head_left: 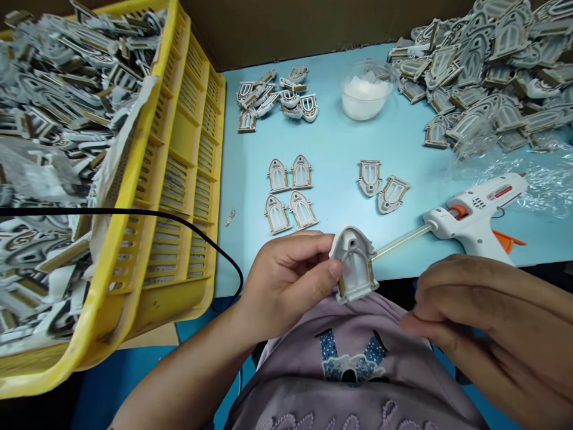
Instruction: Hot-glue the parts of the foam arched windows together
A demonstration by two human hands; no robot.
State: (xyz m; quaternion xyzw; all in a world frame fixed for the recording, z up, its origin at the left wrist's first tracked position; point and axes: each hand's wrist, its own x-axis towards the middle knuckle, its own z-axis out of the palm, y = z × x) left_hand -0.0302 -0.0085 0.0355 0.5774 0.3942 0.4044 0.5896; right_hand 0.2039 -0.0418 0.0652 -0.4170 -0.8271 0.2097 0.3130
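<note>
My left hand (pixel 293 280) pinches an arched white window-shaped piece (pixel 356 269) by its left side, above my lap. To the right of it, my right hand (pixel 474 304) is raised with fingers bent together; whatever lies between the fingertips, if anything, is hidden. Four similar arched pieces (pixel 302 172) lie in two rows on the light blue table (pixel 326 140). Two more pieces (pixel 369 177) rest near the table's middle. A white glue gun (pixel 481 209) with an orange trigger lies beyond my right hand, its clear glue stick reaching toward the held piece.
A yellow crate (pixel 179 137) full of pieces stands at the left, crossed by a black cable (pixel 197 230). At the back are a small pile (pixel 268 98), a clear cup (pixel 364 95) of white material, and a large heap (pixel 478 65) beside crumpled clear plastic (pixel 548 179).
</note>
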